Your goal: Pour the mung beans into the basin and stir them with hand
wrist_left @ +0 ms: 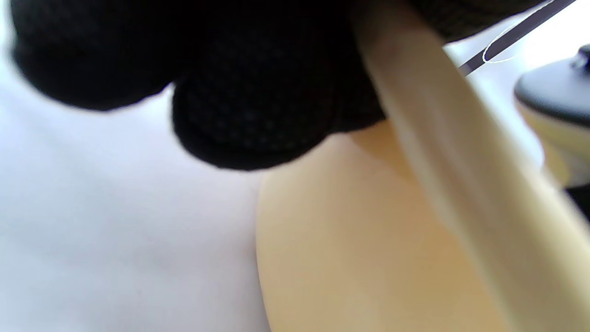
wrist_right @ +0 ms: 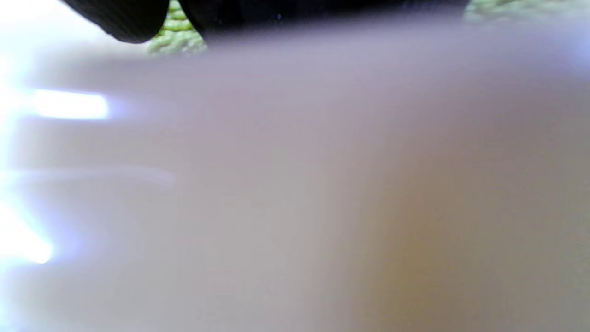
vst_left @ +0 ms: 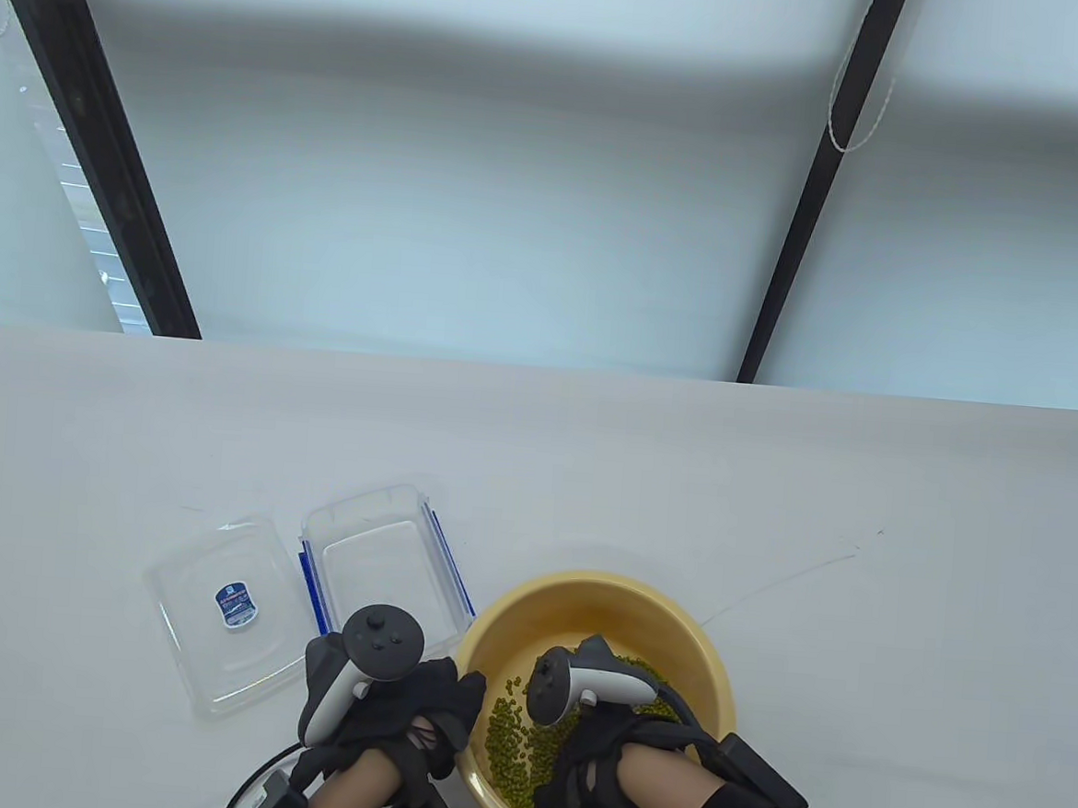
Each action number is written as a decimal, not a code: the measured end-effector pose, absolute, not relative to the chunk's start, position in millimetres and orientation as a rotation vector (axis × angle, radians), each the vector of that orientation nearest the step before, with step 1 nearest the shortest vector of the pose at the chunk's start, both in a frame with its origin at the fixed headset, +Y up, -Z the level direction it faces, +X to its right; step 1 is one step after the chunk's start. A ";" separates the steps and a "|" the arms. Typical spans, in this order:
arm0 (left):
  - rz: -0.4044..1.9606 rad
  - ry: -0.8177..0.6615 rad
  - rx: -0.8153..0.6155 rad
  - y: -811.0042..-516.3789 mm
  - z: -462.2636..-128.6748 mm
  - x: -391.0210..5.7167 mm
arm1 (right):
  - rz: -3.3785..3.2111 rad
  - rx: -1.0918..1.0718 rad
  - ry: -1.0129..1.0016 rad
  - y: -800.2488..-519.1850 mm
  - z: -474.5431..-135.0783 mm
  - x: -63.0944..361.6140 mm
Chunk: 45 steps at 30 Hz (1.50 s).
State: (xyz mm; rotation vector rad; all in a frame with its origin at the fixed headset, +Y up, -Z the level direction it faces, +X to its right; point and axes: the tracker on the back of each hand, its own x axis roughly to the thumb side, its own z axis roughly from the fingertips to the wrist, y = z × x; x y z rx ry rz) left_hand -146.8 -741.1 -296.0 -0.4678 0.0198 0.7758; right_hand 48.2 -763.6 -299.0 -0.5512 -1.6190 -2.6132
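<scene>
While the left hand (vst_left: pixel 408 699) clamps the yellow basin's (vst_left: pixel 715 661) near rim on the counter (vst_left: pixel 773 485), the right hand (vst_left: pixel 606 704) works among the mung beans (vst_left: pixel 507 734), finger pose hidden; slow, low sweeps should avoid spills.

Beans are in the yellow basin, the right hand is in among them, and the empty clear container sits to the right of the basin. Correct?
Not quite. The table view shows the empty clear container left of the yellow basin, not right. The mung beans are in the basin, with the right hand among them.
</scene>
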 end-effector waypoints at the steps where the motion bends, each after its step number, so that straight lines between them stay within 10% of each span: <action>1: 0.775 0.020 -0.468 -741.0 -296.0 -146.7 | -2.621 -0.554 -1.642 -763.5 -299.6 44.1; 28: 0.758 0.024 -0.463 -740.1 -294.5 -145.3 | -2.892 0.025 -1.003 -747.1 -387.3 89.3; 45: 0.729 0.037 -0.398 -739.7 -291.9 -143.5 | -2.712 -0.347 -1.459 -756.1 -313.2 89.0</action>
